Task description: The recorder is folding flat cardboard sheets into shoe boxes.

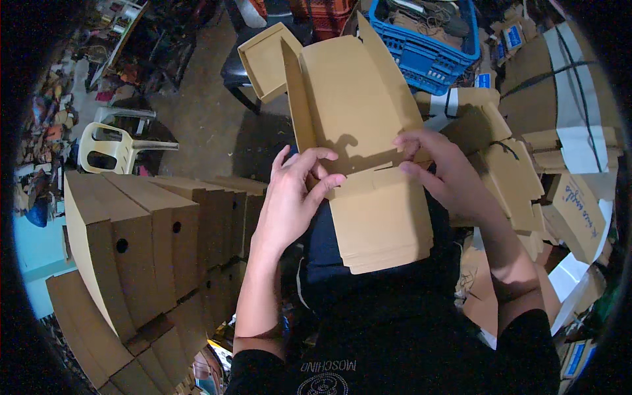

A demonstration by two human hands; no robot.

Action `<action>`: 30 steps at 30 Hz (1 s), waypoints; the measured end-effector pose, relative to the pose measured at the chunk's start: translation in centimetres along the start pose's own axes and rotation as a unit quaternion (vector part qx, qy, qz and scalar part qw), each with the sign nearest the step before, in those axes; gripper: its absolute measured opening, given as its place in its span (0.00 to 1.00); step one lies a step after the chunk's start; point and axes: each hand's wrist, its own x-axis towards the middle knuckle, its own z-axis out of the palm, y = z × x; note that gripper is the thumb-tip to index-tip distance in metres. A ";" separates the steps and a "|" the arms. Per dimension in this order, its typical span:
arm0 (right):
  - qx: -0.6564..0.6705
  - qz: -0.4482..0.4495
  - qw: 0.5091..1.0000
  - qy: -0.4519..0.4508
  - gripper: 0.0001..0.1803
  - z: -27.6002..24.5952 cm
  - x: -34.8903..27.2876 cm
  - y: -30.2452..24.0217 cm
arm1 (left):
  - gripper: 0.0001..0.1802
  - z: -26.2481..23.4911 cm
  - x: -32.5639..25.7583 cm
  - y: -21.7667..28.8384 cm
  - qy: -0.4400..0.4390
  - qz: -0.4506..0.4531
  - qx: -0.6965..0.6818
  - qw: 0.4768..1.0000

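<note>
Cardboard box blank (368, 151) rests half-folded on my lap, light, stiff along its creases, easily dented. My left hand (293, 197) pinches the side flap; my right hand (438, 168) grips the opposite edge near the fold.

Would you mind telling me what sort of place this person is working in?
Probably a small packing workshop or storeroom. Rows of folded cardboard boxes stand at the left, the hands fold a flat box blank, and a blue plastic crate sits among bundled cartons.
</note>
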 end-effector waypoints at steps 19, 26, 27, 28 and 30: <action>-0.209 -0.093 0.973 0.043 0.28 0.9 -2.7 1.5 | 0.19 2.3 -2.4 -3.6 0.089 0.100 -0.009 0.991; -0.283 -0.157 0.941 0.103 0.30 0.9 -4.5 2.9 | 0.18 3.3 -3.0 -4.5 0.147 0.195 0.038 0.969; -0.300 -0.168 0.935 0.091 0.30 0.9 -4.7 2.9 | 0.17 3.4 -3.1 -4.7 0.146 0.219 0.062 0.963; -0.301 -0.168 0.934 0.091 0.30 0.9 -4.8 2.8 | 0.17 3.5 -3.2 -4.9 0.146 0.219 0.061 0.963; -0.314 -0.168 0.931 0.076 0.29 0.9 -4.9 2.7 | 0.16 3.5 -3.5 -5.1 0.148 0.231 0.063 0.960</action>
